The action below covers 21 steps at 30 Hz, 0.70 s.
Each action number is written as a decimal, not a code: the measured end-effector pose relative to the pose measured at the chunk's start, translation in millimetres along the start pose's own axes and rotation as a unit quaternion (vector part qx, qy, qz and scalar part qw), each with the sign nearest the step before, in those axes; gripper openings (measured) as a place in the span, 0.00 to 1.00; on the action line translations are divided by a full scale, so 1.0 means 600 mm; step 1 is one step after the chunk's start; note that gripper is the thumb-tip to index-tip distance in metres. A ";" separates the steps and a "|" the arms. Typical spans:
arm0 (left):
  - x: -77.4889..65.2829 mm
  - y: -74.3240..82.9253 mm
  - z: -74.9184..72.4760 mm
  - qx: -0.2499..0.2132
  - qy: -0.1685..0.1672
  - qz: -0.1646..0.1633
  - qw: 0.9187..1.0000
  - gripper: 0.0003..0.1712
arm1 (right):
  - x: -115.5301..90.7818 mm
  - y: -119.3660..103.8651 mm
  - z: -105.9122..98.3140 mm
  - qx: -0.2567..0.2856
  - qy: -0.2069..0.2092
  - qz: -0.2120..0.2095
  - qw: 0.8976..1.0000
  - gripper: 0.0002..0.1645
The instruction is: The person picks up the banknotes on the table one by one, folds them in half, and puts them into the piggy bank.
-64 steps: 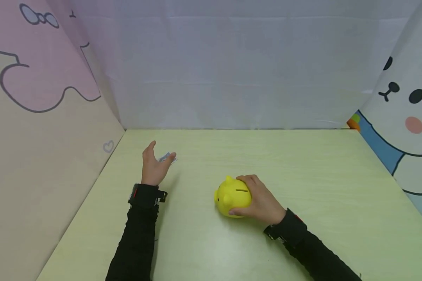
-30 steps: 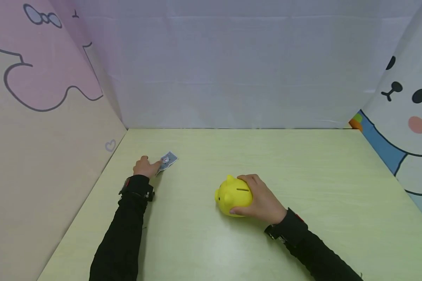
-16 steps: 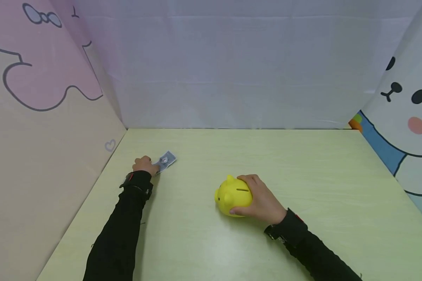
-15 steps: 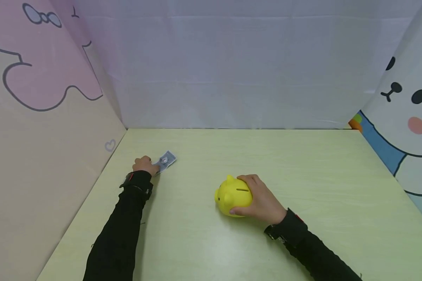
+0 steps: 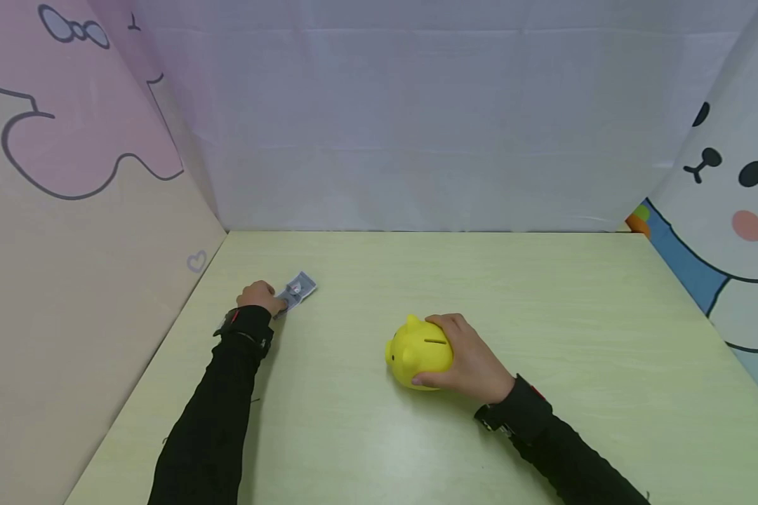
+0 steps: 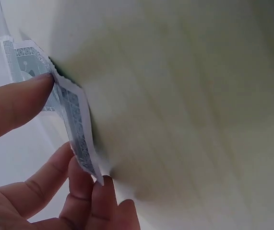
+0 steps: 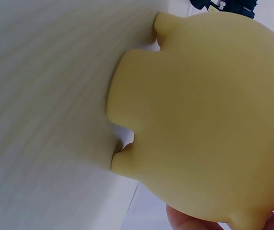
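At the table's left, my left hand point(image 5: 259, 297) pinches the near end of a small blue-grey banknote point(image 5: 300, 286). In the left wrist view the thumb point(image 6: 24, 103) lies on the note's printed face, the fingers point(image 6: 81, 184) are curled at its lower edge, and the paper is bent between them. Near the middle of the table stands a yellow piggy bank point(image 5: 413, 359), its slot on top and its snout to the left. My right hand point(image 5: 474, 361) grips it from the right, thumb on the near side and fingers over the far side. Its feet meet the tabletop in the right wrist view.
The pale wooden table point(image 5: 562, 294) is bounded at the back by a white curtain point(image 5: 417, 126). A printed panel point(image 5: 88, 280) rises along the left edge, and another panel with a bear face point(image 5: 726, 231) along the right.
The left hand has come down to the table beside the banknote, and its fingers have curled in at the note's near end. The right hand and piggy bank have stayed in place.
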<state>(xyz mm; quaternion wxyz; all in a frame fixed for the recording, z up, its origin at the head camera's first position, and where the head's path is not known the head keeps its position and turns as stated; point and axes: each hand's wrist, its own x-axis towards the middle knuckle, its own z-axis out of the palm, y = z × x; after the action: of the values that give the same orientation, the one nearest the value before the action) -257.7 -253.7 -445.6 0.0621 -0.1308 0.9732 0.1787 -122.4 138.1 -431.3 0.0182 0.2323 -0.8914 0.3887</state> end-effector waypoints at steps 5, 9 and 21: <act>-0.005 0.002 -0.003 -0.027 0.002 -0.008 1.000 0.25 | 0.000 0.000 0.001 -0.004 0.002 -0.002 1.000 0.53; -0.014 0.008 -0.008 -0.055 0.008 -0.009 0.998 0.25 | 0.000 -0.001 0.000 0.000 0.001 -0.002 1.000 0.53; -0.023 0.001 -0.018 -0.134 0.022 0.005 0.991 0.24 | 0.000 -0.003 0.000 0.001 -0.002 -0.002 1.000 0.53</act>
<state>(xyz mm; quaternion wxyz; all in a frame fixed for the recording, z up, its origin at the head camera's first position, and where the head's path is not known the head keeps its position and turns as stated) -245.4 -254.1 -433.2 0.0213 -0.1372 0.9421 0.3053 -121.6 137.1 -430.2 0.0171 0.2344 -0.8908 0.3889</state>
